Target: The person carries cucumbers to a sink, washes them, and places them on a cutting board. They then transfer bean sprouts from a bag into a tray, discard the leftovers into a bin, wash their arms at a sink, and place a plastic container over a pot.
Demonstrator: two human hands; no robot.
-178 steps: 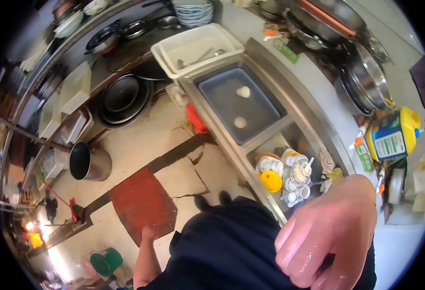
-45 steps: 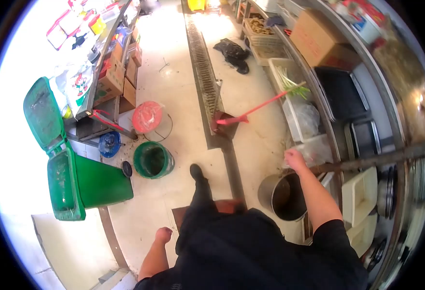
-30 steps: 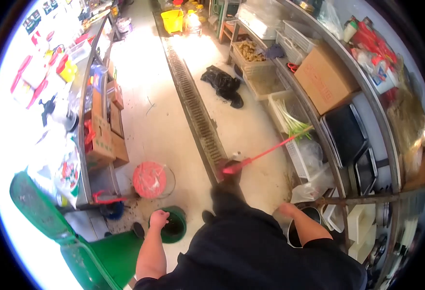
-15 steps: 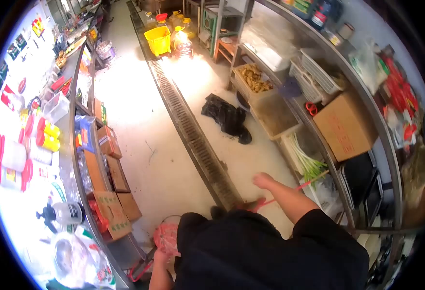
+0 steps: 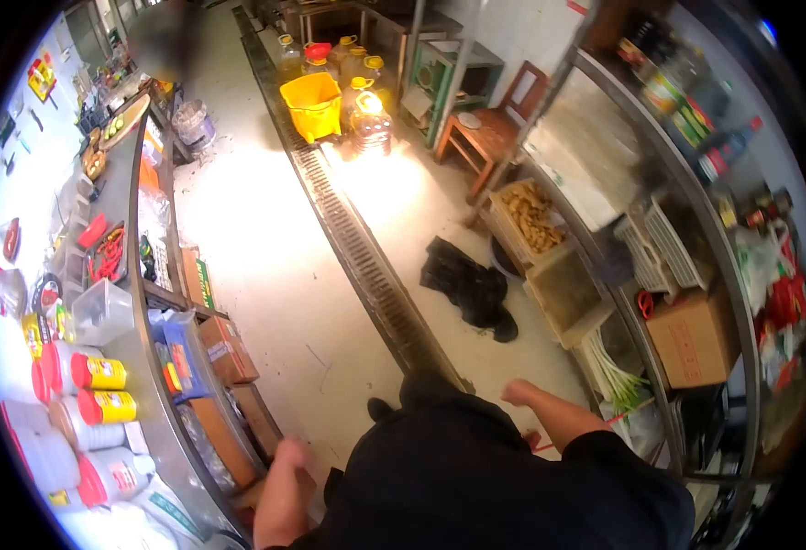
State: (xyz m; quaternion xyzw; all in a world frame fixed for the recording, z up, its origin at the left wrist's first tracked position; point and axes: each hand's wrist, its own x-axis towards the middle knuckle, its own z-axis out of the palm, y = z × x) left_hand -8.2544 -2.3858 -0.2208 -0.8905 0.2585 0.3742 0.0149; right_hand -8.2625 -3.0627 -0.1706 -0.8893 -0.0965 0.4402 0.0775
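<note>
My left hand (image 5: 295,456) hangs low beside the left shelves, near a brown cardboard box (image 5: 254,417); its fingers are blurred and no object shows in it. On the right, my right hand (image 5: 518,392) is over the pale floor with its fingers curled together, and nothing is visible in it. A thin red strip (image 5: 616,419) passes behind my right forearm near the green onions (image 5: 618,376). Ahead of that hand, a black plastic bag (image 5: 467,289) lies on the floor.
A floor drain grate (image 5: 357,238) runs down the aisle. Ahead are a yellow bucket (image 5: 311,105), oil jugs (image 5: 371,133) and a wooden chair (image 5: 490,137). Shelves on the right hold crates and a carton (image 5: 692,339). The left counter (image 5: 137,321) carries red-lidded jars (image 5: 100,371).
The view has shifted forward and tilted. The pink bag that was at my left hand no longer shows, and that hand has risen. My right hand sits slightly lower and further right in the picture.
</note>
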